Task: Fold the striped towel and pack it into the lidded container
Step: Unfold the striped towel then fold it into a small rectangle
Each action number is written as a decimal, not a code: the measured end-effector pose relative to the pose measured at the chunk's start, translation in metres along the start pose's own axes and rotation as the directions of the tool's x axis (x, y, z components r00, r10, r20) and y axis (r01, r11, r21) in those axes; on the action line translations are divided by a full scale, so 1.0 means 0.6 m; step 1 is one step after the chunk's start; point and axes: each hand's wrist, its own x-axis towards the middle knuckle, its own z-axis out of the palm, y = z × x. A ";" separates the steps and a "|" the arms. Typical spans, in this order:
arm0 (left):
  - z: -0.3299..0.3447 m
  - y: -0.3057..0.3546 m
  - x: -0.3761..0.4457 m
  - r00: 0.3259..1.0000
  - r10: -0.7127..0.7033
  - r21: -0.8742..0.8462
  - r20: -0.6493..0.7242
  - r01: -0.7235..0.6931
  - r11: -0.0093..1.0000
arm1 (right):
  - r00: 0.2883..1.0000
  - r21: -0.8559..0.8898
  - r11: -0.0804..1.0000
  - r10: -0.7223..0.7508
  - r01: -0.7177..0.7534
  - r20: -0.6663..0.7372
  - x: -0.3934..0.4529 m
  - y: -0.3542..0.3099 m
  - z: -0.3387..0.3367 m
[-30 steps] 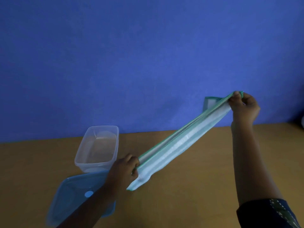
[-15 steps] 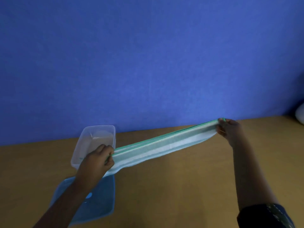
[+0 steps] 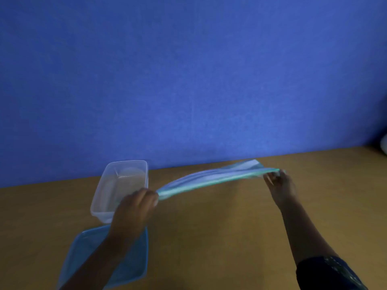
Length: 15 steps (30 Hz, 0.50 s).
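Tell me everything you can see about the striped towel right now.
The striped towel is folded into a long narrow band of soft cloth, pale white with green stripes along its edge. It is stretched almost level above the wooden table, sagging slightly. The left hand grips one end beside the clear container; the right hand pinches the other end, where a layer fans out.

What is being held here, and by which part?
The striped towel, folded into a long strip: the left hand grips one end, the right hand pinches the other.
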 end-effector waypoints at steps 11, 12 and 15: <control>0.110 0.143 -0.199 0.953 -0.030 -0.008 0.300 0.034 0.999 | 0.946 -0.531 0.840 -0.073 -0.112 -0.316 -0.021 0.153 -0.089; 0.108 0.145 -0.198 0.940 -0.049 -0.029 0.337 0.063 0.998 | 0.929 -0.584 0.797 -0.086 -0.153 -0.361 -0.021 0.158 -0.087; 0.110 0.149 -0.195 0.935 -0.126 -0.019 0.333 0.140 0.990 | 0.922 -0.680 0.698 -0.075 -0.225 -0.381 -0.017 0.174 -0.085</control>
